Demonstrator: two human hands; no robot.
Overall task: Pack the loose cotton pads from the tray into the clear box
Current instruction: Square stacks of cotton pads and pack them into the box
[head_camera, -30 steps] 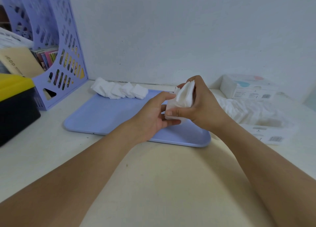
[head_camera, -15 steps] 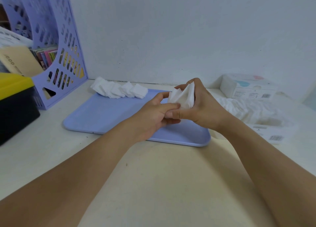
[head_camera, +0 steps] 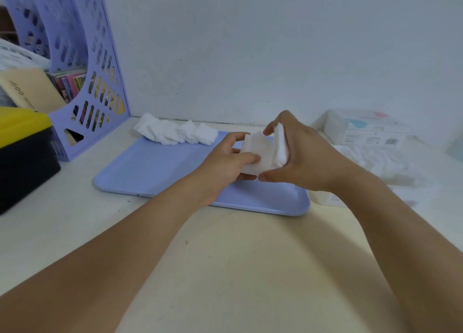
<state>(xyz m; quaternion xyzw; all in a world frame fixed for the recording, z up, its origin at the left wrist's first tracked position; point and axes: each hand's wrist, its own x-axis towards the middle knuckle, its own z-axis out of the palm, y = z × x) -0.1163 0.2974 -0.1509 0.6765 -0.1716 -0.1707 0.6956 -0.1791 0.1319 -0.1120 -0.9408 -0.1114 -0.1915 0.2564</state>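
Note:
Both hands hold a stack of white cotton pads (head_camera: 263,154) just above the right part of the pale blue tray (head_camera: 155,172). My left hand (head_camera: 225,164) grips the stack's left end between thumb and fingers. My right hand (head_camera: 300,157) curls round its right end. A row of loose cotton pads (head_camera: 175,132) lies at the tray's far left edge. The clear box (head_camera: 380,172), holding white pads, sits to the right of the tray, partly hidden by my right wrist.
A purple file rack (head_camera: 82,82) with books stands at the back left. In front of it sits a black and yellow container (head_camera: 22,147). A white carton (head_camera: 365,129) stands at the back right against the wall.
The stack has turned from upright in my right hand to lying sideways between both hands, and my left hand now grips its left end.

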